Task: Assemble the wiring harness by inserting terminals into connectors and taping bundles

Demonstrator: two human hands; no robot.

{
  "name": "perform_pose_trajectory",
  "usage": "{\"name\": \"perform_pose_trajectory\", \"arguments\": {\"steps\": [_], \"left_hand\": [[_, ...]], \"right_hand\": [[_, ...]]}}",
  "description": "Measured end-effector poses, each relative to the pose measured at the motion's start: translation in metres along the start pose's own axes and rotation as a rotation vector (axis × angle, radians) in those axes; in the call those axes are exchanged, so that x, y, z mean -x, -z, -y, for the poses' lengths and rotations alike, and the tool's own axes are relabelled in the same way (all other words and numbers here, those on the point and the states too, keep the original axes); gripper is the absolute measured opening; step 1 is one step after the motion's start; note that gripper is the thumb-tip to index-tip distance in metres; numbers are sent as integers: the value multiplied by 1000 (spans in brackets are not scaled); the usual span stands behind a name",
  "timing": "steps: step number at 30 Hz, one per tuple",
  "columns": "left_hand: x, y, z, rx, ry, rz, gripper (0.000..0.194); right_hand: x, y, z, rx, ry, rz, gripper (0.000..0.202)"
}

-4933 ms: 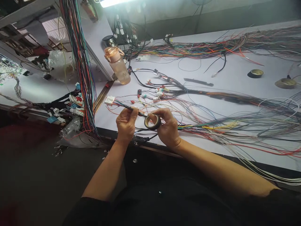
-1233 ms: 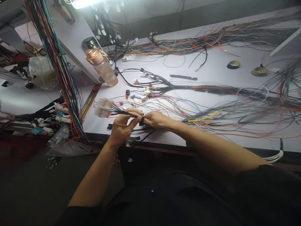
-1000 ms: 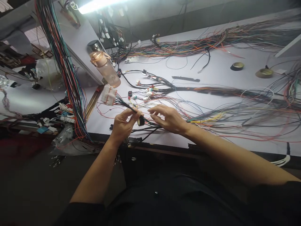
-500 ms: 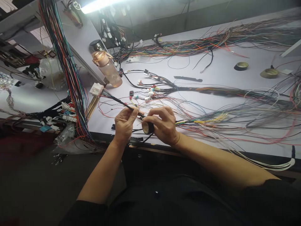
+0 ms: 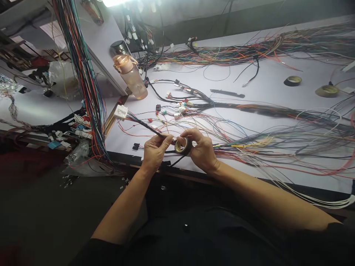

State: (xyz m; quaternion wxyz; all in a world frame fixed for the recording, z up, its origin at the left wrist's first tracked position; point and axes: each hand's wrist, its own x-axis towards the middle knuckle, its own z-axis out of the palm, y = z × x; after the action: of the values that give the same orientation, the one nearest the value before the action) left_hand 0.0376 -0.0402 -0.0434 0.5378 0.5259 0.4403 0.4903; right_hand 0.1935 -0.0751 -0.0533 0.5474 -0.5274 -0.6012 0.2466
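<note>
My left hand (image 5: 155, 152) is closed, thumb and fingers pinching a black-wrapped wire bundle (image 5: 148, 126). A white connector (image 5: 121, 112) sits at the bundle's far left end, raised above the table. My right hand (image 5: 203, 150) grips a roll of black tape (image 5: 188, 146) right beside the left fingertips, its open ring facing me. The stretch of bundle between the hands is partly hidden by the fingers and the roll. Beyond the right hand, loose coloured wires (image 5: 235, 144) fan out to the right. A small black connector (image 5: 135, 146) lies left of my left hand.
A taped harness (image 5: 227, 105) with several small connectors lies behind my hands. Further back are a long wire bundle (image 5: 216, 55), a bottle (image 5: 134, 83), a flat black strip (image 5: 227, 93) and two tape rolls, one (image 5: 293, 81) nearer. Wires (image 5: 83, 77) hang at the left.
The tape roll has turned so its open ring shows more, and my right hand has shifted around it. The left hand still pinches the bundle. The whole view has shifted slightly.
</note>
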Motion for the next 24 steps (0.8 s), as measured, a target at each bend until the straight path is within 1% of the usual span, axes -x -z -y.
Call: {"name": "perform_pose_trajectory", "arguments": {"steps": [2,5,7,9,12,14,17,19,22,24], "left_hand": [[1,-1,1,-37,-6,-31,20],[1,-2,0,-34,-24,-28,20],[0,-2,0,-27,-45,-19,18],[0,-1,0,-27,-60,-8,17],[1,0,-1,-34,-43,30,16],[2,1,-2,-39,-27,51,17],[3,3,-3,-29,-33,71,13],[3,4,-4,-14,-42,86,12],[4,5,-4,-3,-49,109,12],[5,6,-3,3,-67,131,10]], "right_hand": [[0,2,3,124,90,-38,15],[0,3,9,228,240,-66,11],[1,3,13,221,254,-47,10],[4,3,16,187,218,-13,11],[5,4,19,86,121,34,16],[4,4,20,-64,9,49,22],[-2,5,19,-356,-191,65,30],[-7,5,17,-489,-281,81,35],[-13,5,12,-540,-321,100,38],[-16,4,6,-462,-306,108,37]]}}
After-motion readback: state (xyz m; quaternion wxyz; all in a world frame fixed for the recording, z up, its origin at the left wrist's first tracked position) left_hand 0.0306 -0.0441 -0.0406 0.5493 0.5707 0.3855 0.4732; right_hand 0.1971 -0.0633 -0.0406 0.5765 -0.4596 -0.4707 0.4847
